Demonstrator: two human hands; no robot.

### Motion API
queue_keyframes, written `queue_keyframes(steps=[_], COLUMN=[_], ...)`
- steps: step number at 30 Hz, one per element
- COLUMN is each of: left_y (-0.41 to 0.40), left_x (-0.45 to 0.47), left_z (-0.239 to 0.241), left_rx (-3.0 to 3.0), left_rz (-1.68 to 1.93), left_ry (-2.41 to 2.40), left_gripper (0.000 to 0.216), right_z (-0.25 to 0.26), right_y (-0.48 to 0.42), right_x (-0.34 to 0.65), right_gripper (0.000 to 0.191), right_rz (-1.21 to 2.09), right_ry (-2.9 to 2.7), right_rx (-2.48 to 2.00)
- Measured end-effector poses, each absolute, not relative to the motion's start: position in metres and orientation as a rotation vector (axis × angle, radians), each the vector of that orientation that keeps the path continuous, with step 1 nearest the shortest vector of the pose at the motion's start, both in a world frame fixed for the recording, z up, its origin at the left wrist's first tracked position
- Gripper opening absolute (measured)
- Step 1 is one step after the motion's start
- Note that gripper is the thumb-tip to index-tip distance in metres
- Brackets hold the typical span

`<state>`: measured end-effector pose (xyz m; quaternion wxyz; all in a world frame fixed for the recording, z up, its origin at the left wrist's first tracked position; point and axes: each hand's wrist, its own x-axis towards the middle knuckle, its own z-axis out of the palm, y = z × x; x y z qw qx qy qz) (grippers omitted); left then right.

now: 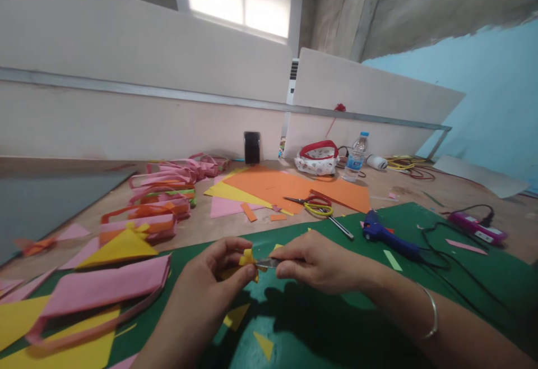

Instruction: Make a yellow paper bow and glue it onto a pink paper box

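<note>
My left hand (214, 279) pinches a small folded yellow paper piece (247, 259) just above the green cutting mat (336, 324). Facing it, my right hand (315, 259) is closed round a thin metal tool (269, 263), probably tweezers, whose tip meets the yellow piece. A silver bangle sits on my right wrist. Small yellow paper scraps (237, 316) lie on the mat under my hands.
Pink and yellow paper strips (105, 285) lie at left, with folded pink and orange pieces (159, 195) behind. Orange and yellow sheets (273, 187), yellow-handled scissors (315, 207), a blue glue gun (389, 237) with black cable, a water bottle (355, 158), a pouch (317, 158) and a phone (251, 147) stand beyond.
</note>
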<state>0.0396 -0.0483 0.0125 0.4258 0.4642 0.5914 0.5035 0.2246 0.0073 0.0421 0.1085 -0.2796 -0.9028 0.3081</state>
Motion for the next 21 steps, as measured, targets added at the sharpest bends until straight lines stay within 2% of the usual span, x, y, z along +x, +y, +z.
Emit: queue_keyframes(steps=[7, 21], left_y=[-0.0472, -0.0493], left_x=[0.0393, 0.0408], left_z=[0.0114, 0.0105], left_rx=[1.143, 1.157], left_rz=[1.241, 1.226], left_ry=[1.454, 1.393], left_gripper=[0.029, 0.022], right_z=[0.043, 0.0463], right_y=[0.0062, 0.0075], right_x=[0.2242, 0.2268], right_gripper=[0.029, 0.028], right_rz=[0.896, 1.288], right_ry=[-2.663, -2.59], right_rx=[-0.824, -0.911])
